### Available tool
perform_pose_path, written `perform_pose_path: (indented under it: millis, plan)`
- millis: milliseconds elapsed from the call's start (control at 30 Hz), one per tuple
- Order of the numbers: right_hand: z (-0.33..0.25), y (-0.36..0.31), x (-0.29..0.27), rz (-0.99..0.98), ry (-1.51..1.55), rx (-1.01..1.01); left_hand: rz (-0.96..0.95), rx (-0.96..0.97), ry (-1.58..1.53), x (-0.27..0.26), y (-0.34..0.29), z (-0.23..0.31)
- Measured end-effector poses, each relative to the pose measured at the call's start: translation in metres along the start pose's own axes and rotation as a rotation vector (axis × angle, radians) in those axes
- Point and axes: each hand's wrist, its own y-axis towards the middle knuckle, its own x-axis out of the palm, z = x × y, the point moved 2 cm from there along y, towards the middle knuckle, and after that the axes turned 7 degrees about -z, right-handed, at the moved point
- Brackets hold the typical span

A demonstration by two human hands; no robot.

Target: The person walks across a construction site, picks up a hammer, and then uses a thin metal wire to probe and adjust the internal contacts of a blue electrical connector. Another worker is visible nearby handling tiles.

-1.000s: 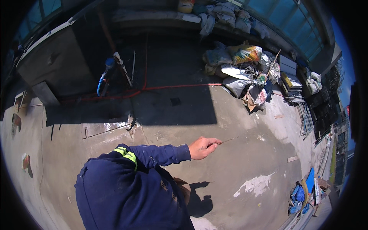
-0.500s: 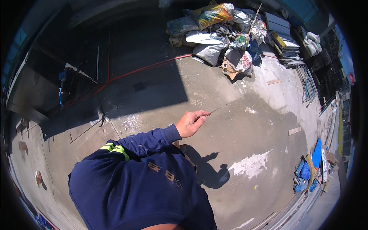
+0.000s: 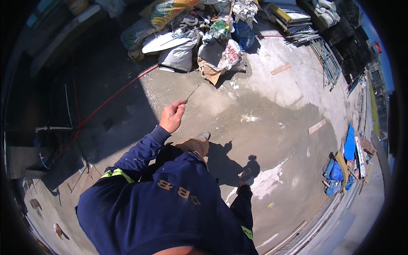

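Note:
My left hand is held out in front of me over the concrete floor. Between its thumb and fingers it pinches a thin brownish rod, which points up toward the sacks; whether it is wire or wood I cannot tell. Lower down, at my right side, my right hand shows small and dark beside my shadow. It seems closed around a small pale thing whose kind I cannot make out. Both sleeves are dark blue with a yellow-green band.
Ahead lies a heap of filled sacks and rubbish. A red hose crosses the shaded floor at left. Metal poles lie at far right, with a wooden piece nearer. Blue bags and scraps sit along the right edge.
The sack heap is closer and farther left in view. My left hand, still with the thin rod, appears farther left and higher. My right hand and one shoe have come into view.

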Motion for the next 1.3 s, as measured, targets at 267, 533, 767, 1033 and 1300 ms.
perform_pose_path:
  millis: [267,533,767,1033,1300]
  plan:
    - [-0.179,-0.032,-0.025,-0.215,0.039,-0.119,-0.351,0.105,0.073,0.190,0.192,0.136]
    - [-0.303,0.066,-0.138,-0.284,0.013,-0.100,-0.382,0.029,-0.019,0.379,0.353,0.153]
    - [-0.429,0.160,-0.400,0.004,0.055,0.056,-0.251,0.008,-0.073,0.459,0.473,0.206]
    - [-0.748,0.195,-0.612,0.152,0.376,-0.141,-0.129,-0.056,-0.094,0.518,0.613,0.214]
    - [-0.870,0.229,-0.622,-0.122,0.333,-0.010,0.010,-0.042,-0.166,0.579,0.778,0.232]
